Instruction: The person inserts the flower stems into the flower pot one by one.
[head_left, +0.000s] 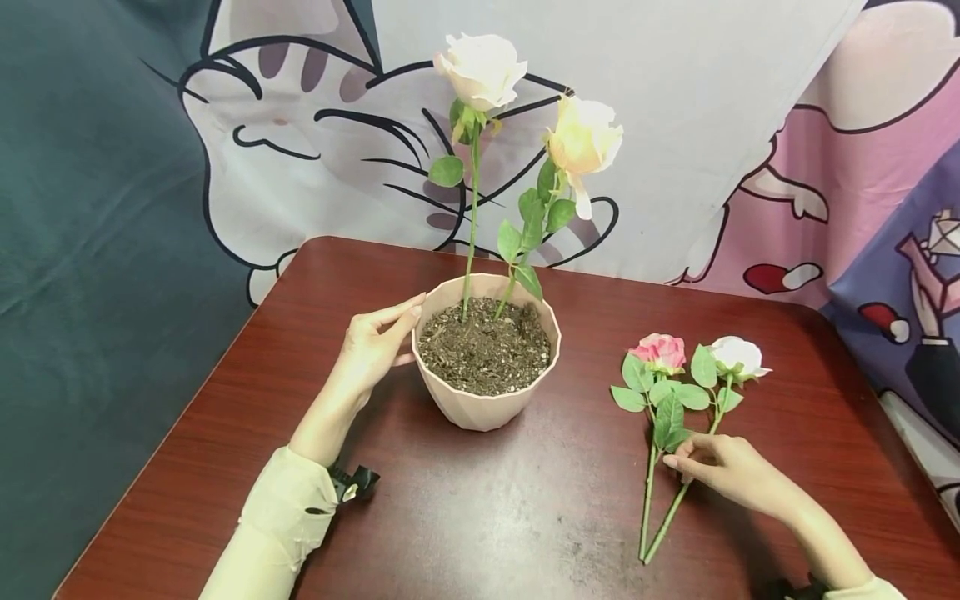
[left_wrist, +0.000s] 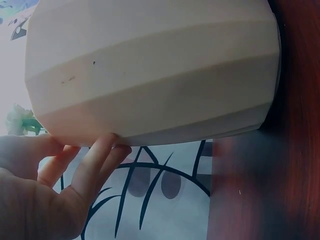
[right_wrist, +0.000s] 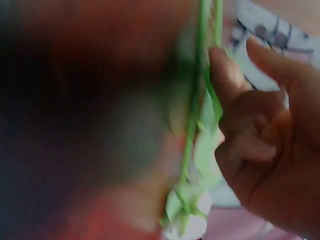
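Observation:
A pale faceted flower pot (head_left: 480,408) filled with dark soil (head_left: 483,354) stands on the table. My left hand (head_left: 369,348) holds its left rim, with several fingertips against the outer wall in the left wrist view. Planted upright in the soil are a whitish rose (head_left: 483,71) and a pale yellow rose (head_left: 585,137). To the right lie a pink rose (head_left: 660,353) and a white rose (head_left: 738,358), their stems meeting at the lower ends. Over the white rose's stem (right_wrist: 189,145) is my right hand (head_left: 731,475), thumb and index finger apart.
The reddish-brown wooden table (head_left: 570,508) has rounded far corners. Behind it hangs a cloth (head_left: 675,167) printed with cartoon cats, and a dark green cloth (head_left: 97,208) covers the left side.

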